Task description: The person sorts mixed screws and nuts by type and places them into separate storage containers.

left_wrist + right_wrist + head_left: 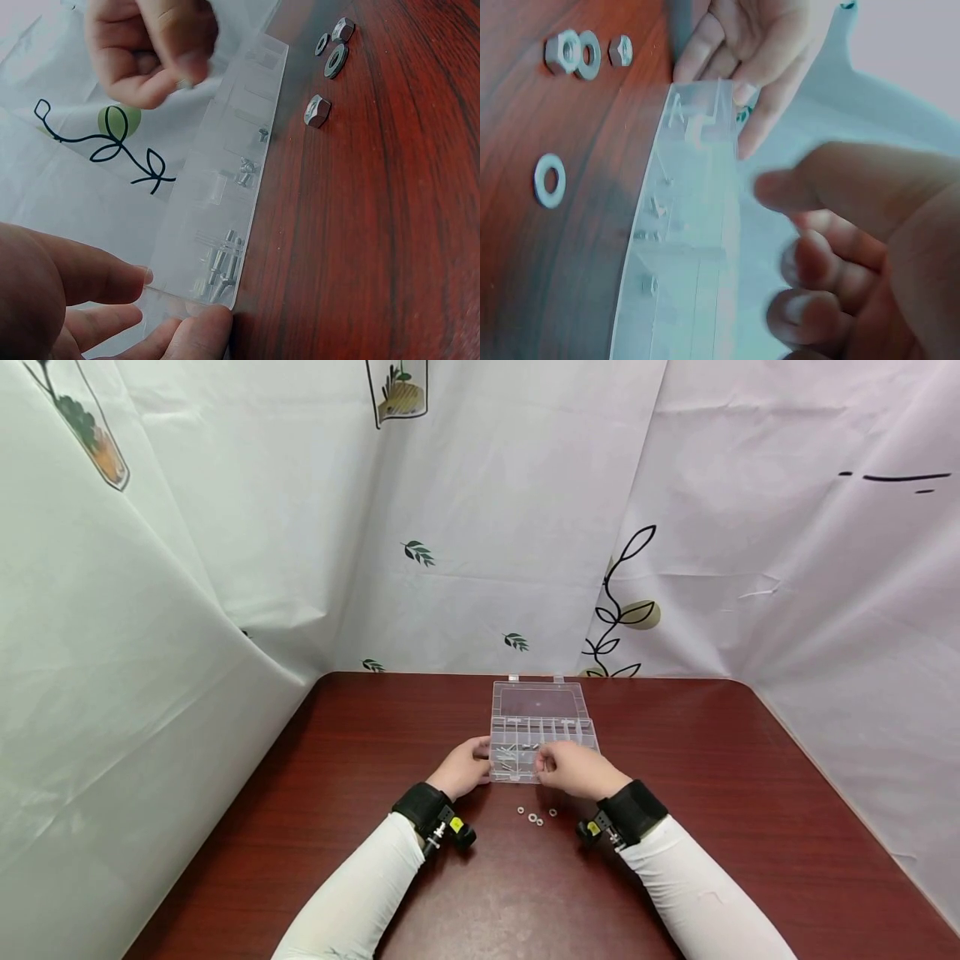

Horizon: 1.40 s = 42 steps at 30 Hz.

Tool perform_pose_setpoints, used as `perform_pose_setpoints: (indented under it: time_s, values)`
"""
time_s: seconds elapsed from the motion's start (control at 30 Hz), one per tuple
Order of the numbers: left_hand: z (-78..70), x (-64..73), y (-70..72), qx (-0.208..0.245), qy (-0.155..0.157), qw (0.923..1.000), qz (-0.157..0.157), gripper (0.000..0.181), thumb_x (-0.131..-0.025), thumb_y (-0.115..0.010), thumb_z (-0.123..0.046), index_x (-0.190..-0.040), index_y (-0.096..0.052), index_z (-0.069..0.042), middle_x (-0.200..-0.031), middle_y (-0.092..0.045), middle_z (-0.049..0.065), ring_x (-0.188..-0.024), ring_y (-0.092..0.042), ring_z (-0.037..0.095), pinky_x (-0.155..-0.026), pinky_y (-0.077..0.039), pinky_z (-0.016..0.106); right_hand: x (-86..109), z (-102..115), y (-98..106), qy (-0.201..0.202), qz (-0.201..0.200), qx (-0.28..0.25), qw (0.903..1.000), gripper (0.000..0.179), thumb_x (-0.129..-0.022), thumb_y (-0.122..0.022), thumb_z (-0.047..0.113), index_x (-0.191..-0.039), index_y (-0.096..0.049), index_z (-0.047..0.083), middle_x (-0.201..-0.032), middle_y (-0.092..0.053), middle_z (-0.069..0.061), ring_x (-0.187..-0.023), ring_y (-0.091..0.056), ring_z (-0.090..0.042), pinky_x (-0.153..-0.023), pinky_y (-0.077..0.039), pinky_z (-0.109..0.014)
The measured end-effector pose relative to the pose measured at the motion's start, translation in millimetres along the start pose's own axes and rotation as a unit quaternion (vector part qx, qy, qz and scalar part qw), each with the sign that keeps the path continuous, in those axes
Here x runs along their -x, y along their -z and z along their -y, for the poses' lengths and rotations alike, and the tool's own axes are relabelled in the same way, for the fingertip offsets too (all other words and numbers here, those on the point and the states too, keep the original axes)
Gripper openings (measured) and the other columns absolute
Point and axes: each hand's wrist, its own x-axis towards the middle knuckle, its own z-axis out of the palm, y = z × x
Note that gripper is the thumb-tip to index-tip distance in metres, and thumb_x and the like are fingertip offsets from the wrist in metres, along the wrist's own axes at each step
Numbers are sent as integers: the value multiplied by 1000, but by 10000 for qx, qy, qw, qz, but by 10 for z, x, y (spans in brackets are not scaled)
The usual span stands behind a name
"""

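Note:
A clear plastic compartment box (527, 779) stands on the table with its lid (537, 702) folded back. Screws (221, 266) lie in its left end, and small metal parts (246, 171) sit in other compartments. My left hand (463, 767) grips the box's left front corner between thumb and fingers. Over the box's front right part, my right hand (573, 768) has thumb and fingertips drawn together. A tiny pale metal piece (185, 84) shows at those fingertips in the left wrist view, too blurred to tell its kind.
In front of the box, two hex nuts, one a small nut (620, 51) and one a larger nut (562, 51), lie on the red-brown table (495, 893). A washer (550, 180) and another washer (589, 54) lie near them. Behind the table hangs a white patterned cloth (480, 510).

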Motion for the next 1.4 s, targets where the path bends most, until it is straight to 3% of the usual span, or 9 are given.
perform_pose_setpoints:
  time_s: [0.2,0.4,0.93,1.4]
  values:
    - [10,-9,-12,20,-87,10000,15,54,-97,-52,4,-149,-37,6,-132,-51,29,-112,-61,37,-86,-59,40,-5,-102,71,-666,-964,-227,9929,8,-87,-66,14,-81,-61,17,-66,-51,5,-60,-46,-12,-57,-39,-28]
    - [17,0,0,43,-97,9999,43,54,-98,-52,3,-149,-36,5,-134,-50,30,-113,-60,38,-86,-59,39,-6,-287,113,-1351,-1379,-545,9797,7,-90,-65,16,-84,-63,13,-69,-52,1,-63,-46,-16,-59,-37,-29]
    - [-22,30,-3,122,-14,9999,50,54,-99,-51,2,-150,-35,4,-135,-49,29,-116,-59,38,-88,-58,41,-44,-495,-7,-1999,-1134,-396,9724,12,-93,-67,20,-83,-65,14,-69,-54,-2,-60,-47,-19,-54,-38,-31]
    - [-4,30,-3,96,-43,9999,45,54,-99,-51,2,-150,-35,4,-135,-49,29,-115,-59,38,-88,-58,41,-37,-445,-4,-2078,-1137,-156,9714,12,-93,-69,22,-84,-67,14,-68,-55,-1,-59,-48,-19,-52,-37,-31]
